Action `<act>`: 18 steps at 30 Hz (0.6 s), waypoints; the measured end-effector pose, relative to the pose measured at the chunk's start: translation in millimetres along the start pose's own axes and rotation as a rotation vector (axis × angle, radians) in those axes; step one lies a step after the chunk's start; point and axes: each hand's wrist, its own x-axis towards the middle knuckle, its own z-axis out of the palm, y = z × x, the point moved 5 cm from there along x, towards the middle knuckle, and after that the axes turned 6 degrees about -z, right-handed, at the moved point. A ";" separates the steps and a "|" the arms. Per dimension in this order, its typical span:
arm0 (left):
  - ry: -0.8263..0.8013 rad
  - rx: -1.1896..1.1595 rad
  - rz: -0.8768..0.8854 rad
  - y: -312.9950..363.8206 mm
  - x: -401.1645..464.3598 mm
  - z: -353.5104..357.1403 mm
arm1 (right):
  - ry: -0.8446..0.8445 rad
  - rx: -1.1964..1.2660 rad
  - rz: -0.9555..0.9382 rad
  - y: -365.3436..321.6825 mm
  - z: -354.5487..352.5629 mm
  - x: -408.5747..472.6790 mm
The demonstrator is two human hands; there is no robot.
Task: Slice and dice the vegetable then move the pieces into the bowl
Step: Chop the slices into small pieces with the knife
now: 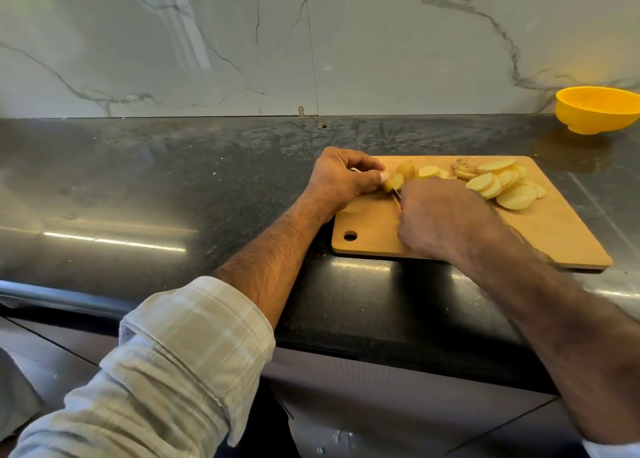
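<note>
A wooden cutting board (554,229) lies on the dark counter. My left hand (341,177) pinches a small potato end piece (394,182) at the board's left side. My right hand (440,218) grips a knife (397,196); only a short bit of blade shows, right beside the pinched piece. Another potato chunk (406,168) and a few slices (429,171) sit just behind. A pile of several round potato slices (502,185) lies on the board's far right part. The yellow bowl (595,109) stands at the back right against the wall.
The dark stone counter (173,180) stretches to the left of the board. A marble wall (311,42) rises behind it. The counter's front edge runs beneath my forearms, with cabinet fronts below.
</note>
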 end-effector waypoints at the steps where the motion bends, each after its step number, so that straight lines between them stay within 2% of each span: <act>1: -0.008 -0.012 -0.013 0.7 -0.5 -1.4 | -0.023 -0.005 0.014 3.0 1.0 -0.8; 4: -0.020 0.010 -0.050 -2.0 2.8 -13.0 | 0.019 0.012 0.028 11.5 1.9 4.4; 7: -0.045 0.136 -0.041 -5.8 6.3 -24.2 | 0.030 0.033 0.040 14.4 3.9 8.2; 13: -0.039 0.422 0.141 -0.1 7.4 -18.6 | 0.100 0.041 0.057 24.9 7.4 9.8; 18: -0.049 0.522 0.200 3.6 5.0 -7.5 | 0.140 0.126 0.050 23.9 1.0 -1.1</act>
